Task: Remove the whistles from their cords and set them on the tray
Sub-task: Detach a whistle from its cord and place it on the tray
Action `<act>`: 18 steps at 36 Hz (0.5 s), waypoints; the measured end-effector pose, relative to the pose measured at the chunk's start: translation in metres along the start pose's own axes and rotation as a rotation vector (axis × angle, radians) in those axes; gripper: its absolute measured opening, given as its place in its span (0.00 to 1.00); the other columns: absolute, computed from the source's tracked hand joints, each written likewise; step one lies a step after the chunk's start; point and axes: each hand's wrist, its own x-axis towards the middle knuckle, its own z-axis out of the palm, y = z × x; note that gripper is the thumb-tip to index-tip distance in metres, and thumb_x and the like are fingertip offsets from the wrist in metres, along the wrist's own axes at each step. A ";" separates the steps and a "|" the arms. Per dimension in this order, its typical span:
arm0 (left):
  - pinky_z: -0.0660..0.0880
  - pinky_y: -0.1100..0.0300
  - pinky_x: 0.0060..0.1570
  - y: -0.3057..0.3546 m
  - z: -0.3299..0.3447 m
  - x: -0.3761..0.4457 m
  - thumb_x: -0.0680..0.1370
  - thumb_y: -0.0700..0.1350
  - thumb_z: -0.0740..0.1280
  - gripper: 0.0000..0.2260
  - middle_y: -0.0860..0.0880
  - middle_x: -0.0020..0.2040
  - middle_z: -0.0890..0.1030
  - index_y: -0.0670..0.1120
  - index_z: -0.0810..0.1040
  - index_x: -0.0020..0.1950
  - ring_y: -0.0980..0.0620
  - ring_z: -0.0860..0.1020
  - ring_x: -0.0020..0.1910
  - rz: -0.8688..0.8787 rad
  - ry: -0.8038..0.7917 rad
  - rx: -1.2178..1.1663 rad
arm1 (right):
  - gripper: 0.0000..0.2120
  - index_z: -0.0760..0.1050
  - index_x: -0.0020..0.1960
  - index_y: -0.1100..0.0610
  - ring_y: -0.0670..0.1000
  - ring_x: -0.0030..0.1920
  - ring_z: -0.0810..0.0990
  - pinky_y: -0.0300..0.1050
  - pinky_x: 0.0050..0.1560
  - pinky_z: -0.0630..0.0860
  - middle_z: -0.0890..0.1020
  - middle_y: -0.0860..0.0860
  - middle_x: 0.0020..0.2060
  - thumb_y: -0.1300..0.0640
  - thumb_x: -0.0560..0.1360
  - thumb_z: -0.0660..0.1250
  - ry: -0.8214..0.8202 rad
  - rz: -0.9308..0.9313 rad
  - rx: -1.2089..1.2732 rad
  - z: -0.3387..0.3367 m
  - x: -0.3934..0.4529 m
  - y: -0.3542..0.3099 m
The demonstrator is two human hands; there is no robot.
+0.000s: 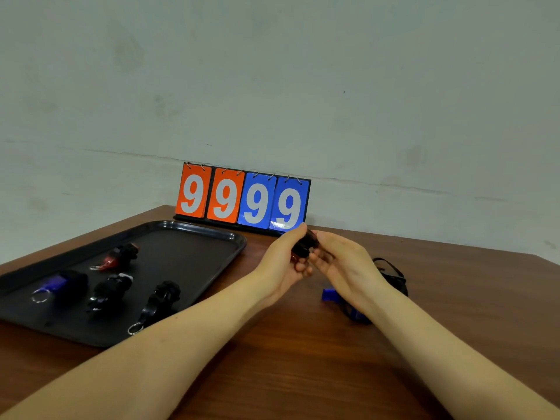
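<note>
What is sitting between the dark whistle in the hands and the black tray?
Nothing visible: bare brown wooden table separates the small dark whistle, held by both hands, from the black plastic tray, whose near right corner is free.

A black tray (194, 230) sits on a brown wood-grain bench (303, 374). On the tray lie a red-and-black whistle (116, 258), a blue-and-black whistle (59, 284) and two all-black whistles (109, 292). Behind the tray, a scoreboard (244, 197) shows white nines on two orange and two blue cards.

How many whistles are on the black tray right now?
4 on the tray: a red one at the back, a blue one on the left, and two black ones, middle and front.
</note>
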 end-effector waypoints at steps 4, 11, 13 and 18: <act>0.71 0.63 0.32 -0.001 0.000 0.000 0.80 0.49 0.62 0.14 0.47 0.36 0.76 0.40 0.75 0.58 0.56 0.70 0.29 -0.030 0.001 -0.035 | 0.10 0.78 0.56 0.64 0.46 0.37 0.78 0.38 0.40 0.79 0.80 0.56 0.40 0.62 0.80 0.61 0.009 -0.056 -0.113 0.001 0.000 0.001; 0.72 0.63 0.32 -0.002 -0.004 0.002 0.80 0.49 0.61 0.14 0.46 0.37 0.75 0.40 0.76 0.57 0.56 0.70 0.28 -0.071 0.007 -0.035 | 0.09 0.81 0.55 0.59 0.50 0.40 0.83 0.43 0.47 0.81 0.84 0.60 0.46 0.60 0.78 0.64 0.106 -0.203 -0.451 0.003 -0.003 0.008; 0.72 0.63 0.33 -0.001 -0.004 0.001 0.80 0.49 0.61 0.13 0.46 0.36 0.75 0.40 0.76 0.56 0.56 0.70 0.28 -0.073 0.021 -0.069 | 0.09 0.81 0.55 0.56 0.48 0.42 0.84 0.39 0.45 0.81 0.85 0.55 0.46 0.59 0.78 0.66 0.099 -0.220 -0.464 0.004 -0.004 0.009; 0.70 0.63 0.33 0.000 0.000 -0.001 0.80 0.48 0.61 0.11 0.46 0.36 0.75 0.41 0.75 0.53 0.56 0.68 0.27 -0.060 0.064 -0.101 | 0.10 0.81 0.53 0.50 0.45 0.40 0.84 0.35 0.40 0.79 0.86 0.47 0.40 0.61 0.77 0.66 0.117 -0.257 -0.453 0.007 -0.006 0.010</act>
